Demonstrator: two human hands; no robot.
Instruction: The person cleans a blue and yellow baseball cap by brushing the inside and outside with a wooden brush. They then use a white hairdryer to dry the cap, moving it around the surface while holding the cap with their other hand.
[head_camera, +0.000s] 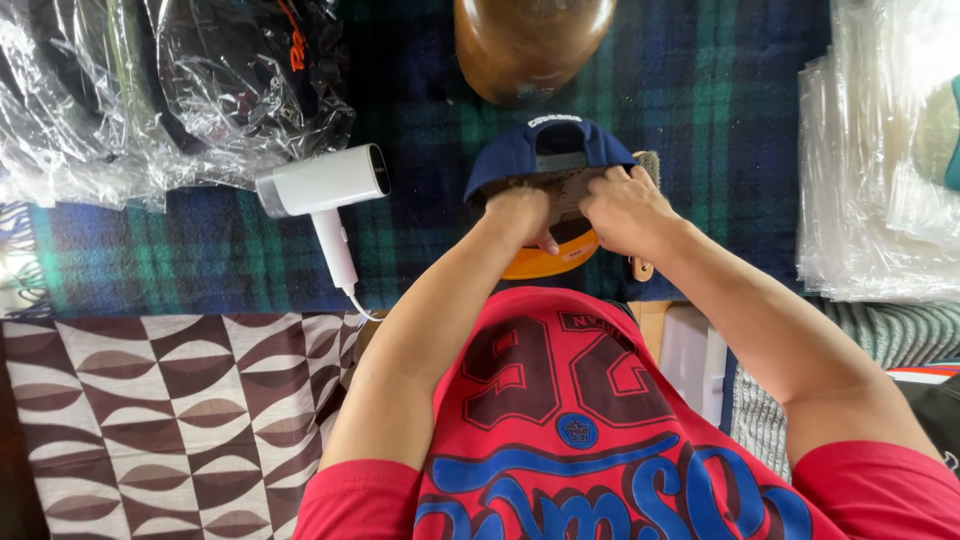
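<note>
I pinch the navy baseball cap with orange brim (548, 160) in both grips, left hand (520, 212) and right hand (625, 208) clenched on its back, steadying it over the plaid-covered bench (720, 110); white hair dryer (325, 185) lies left of them.

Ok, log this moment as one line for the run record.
left hand: grips blue cap | right hand: grips same cap | cap: orange underbrim faces wearer | white hair dryer: left of cap, untouched, on plaid blanket

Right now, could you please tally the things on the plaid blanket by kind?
Caps: 1, held by left hand and right hand
Hair dryers: 1
Brown jars: 1
Total: 3
</note>
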